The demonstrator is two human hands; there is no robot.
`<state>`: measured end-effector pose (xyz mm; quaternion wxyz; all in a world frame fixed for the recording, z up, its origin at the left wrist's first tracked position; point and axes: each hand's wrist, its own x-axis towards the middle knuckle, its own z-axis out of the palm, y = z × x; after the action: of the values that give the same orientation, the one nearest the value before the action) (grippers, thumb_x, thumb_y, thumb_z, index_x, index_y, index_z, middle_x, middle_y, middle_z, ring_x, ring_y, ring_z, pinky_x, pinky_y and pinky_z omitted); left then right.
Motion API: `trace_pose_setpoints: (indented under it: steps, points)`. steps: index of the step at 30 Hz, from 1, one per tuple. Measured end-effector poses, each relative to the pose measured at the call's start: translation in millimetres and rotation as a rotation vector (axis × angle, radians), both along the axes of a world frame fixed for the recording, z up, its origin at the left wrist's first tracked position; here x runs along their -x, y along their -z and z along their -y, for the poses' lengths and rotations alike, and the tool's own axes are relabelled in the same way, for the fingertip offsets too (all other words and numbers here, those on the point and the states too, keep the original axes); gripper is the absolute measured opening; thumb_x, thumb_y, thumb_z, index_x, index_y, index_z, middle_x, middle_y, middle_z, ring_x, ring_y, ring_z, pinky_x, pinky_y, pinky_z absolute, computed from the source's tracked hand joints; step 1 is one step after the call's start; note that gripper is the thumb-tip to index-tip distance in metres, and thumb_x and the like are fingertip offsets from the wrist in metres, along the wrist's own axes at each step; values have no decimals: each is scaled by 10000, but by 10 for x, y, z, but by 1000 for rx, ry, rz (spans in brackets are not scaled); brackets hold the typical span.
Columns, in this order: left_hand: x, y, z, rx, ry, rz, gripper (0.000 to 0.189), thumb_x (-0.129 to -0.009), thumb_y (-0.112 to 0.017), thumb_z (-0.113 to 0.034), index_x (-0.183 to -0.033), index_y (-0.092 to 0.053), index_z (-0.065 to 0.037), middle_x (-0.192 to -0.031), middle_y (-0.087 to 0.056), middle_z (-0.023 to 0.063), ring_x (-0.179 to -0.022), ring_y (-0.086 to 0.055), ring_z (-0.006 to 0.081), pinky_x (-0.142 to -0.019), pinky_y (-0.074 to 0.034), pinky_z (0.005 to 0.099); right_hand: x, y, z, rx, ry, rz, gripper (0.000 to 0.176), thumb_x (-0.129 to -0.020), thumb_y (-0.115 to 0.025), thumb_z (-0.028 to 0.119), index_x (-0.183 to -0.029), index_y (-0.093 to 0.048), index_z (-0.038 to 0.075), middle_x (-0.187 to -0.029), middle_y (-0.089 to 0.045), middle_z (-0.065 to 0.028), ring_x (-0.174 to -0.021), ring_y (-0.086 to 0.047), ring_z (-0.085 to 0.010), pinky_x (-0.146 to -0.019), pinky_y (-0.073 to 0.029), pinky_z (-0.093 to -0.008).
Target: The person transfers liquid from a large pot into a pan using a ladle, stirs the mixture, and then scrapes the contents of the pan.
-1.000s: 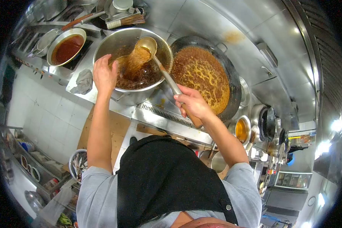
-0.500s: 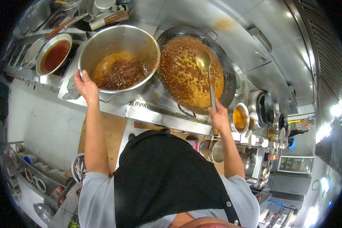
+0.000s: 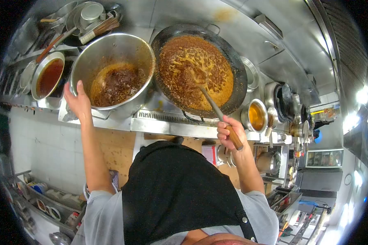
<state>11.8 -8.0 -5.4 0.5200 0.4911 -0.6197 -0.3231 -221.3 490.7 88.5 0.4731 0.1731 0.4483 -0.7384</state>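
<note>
A black wok (image 3: 240, 69) stands on the stove, filled with reddish-brown bits in yellowish oil. My right hand (image 3: 232, 132) grips the wooden handle of a ladle (image 3: 212, 101), whose bowl is sunk in the wok's contents and hidden. To the left of the wok is a tall steel pot (image 3: 141, 51) with dark brown, bitty sauce at its bottom. My left hand (image 3: 78, 102) is at that pot's left rim, fingers spread and holding nothing; whether it touches the rim is hard to tell.
A bowl of red liquid (image 3: 50, 76) stands at the far left. Behind it lie a straw brush (image 3: 100, 30) and stacked pans. Right of the wok are a pot of amber oil (image 3: 256, 116), a round lid (image 3: 250, 73) and several more pots along the counter.
The ladle's bowl has gone down from above the wok into the mixture, and its handle now slants more. My left hand's fingers have opened wider. The whole view has shifted somewhat.
</note>
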Motion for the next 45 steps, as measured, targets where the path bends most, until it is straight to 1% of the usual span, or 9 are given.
trace_pose_setpoints:
  steps: [2,5,9,17,25,33,36,40,45]
  points:
    - [50,-182,34,281,-71,258,609,-1017,-713,-422,-1460,-590,-23,-1554,-537,227,-1449,-486,417,-1229,-355,496,-22,-110,5,25,8,35,137,-1070,-622,227,-1108,-500,175,-782,-549,-6,-540,-466,-102,-480,-396,-283]
    - [116,141,265,463,-5,569,585,-1009,-695,-455,-1449,-622,-77,-1565,-546,195,-1496,-422,471,-1240,-335,559,-105,-337,125,65,-23,8,165,-1066,-626,198,-1171,-500,186,-807,-536,-15,-528,-461,-105,-458,-386,-286]
    - [170,-72,47,283,6,731,573,-1005,-690,-469,-1455,-630,-119,-1556,-574,142,-1536,-379,462,-1226,-335,603,-270,-695,342,103,-101,-83,176,-1076,-601,191,-1226,-509,169,-818,-529,-18,-530,-462,-100,-452,-379,-287]
    - [168,-68,28,314,-6,711,566,-1001,-702,-424,-1460,-621,-103,-1545,-577,150,-1511,-408,464,-1213,-339,618,-444,-830,961,240,-347,-78,306,-1083,-586,211,-1378,-523,158,-823,-539,-14,-543,-471,-99,-479,-397,-284]
    - [155,-42,52,308,-23,628,608,-986,-729,-383,-1498,-570,-97,-1547,-564,173,-1520,-379,482,-1242,-306,594,-442,-468,1681,26,-607,-291,467,-1067,-601,183,-1508,-476,93,-802,-555,-14,-556,-486,-99,-483,-426,-276]
    - [158,18,86,366,-67,584,571,-1002,-717,-357,-1489,-578,-94,-1547,-562,179,-1512,-389,487,-1235,-327,590,-318,-239,2035,-303,-917,-922,633,-1023,-652,116,-1627,-462,99,-790,-607,4,-580,-529,-88,-518,-494,-287]
    - [154,31,103,367,-83,548,546,-1011,-709,-340,-1475,-588,-79,-1545,-562,183,-1501,-403,488,-1231,-339,583,-169,115,1820,-281,-738,-1339,693,-999,-703,119,-1642,-445,95,-913,-668,23,-681,-558,-76,-584,-501,-270]
    - [104,120,145,455,-175,320,536,-1019,-703,-278,-1471,-573,-21,-1535,-550,233,-1474,-439,466,-1232,-347,544,-92,-136,1375,-392,-552,-1183,707,-995,-707,104,-1648,-436,86,-891,-661,20,-633,-544,-59,-548,-470,-255]
    - [61,228,124,187,-93,122,559,-1011,-714,-220,-1483,-537,20,-1501,-554,263,-1413,-495,435,-1200,-376,514,768,2,965,-565,-401,-1066,627,-993,-671,122,-1601,-520,115,-715,-573,29,-539,-523,-78,-468,-436,-273]
